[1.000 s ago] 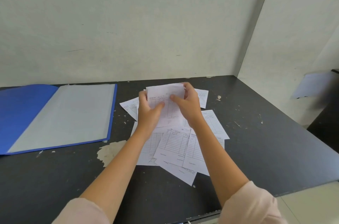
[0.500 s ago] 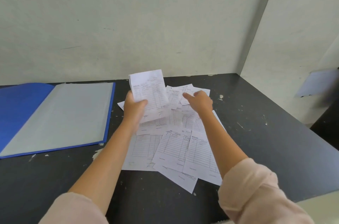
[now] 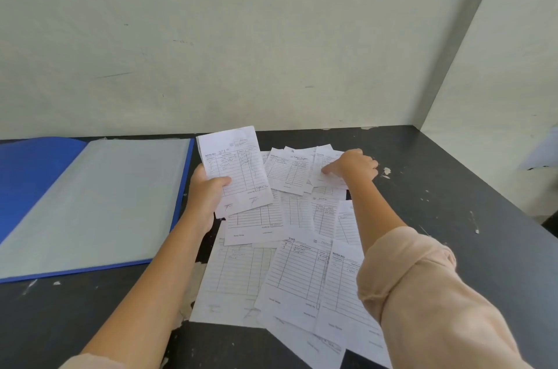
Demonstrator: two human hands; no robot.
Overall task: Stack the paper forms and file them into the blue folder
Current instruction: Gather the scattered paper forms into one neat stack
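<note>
My left hand (image 3: 206, 195) grips a small stack of printed paper forms (image 3: 235, 168) by its lower left edge and holds it upright above the table. Several more loose forms (image 3: 283, 272) lie scattered and overlapping on the dark table in front of me. My right hand (image 3: 351, 166) reaches to the far right of the pile, its fingers curled down onto a form (image 3: 324, 160) there. The blue folder (image 3: 27, 175) lies open at the left, its clear plastic sleeve page (image 3: 99, 202) facing up.
The dark table (image 3: 453, 232) carries chipped paint flecks and a pale worn patch near my left forearm. Pale walls close off the back and right side. The table's right edge drops away near a pale floor strip.
My left hand lifted the held forms up and left while my right hand let go of them and reached out to the far right forms in the pile.
</note>
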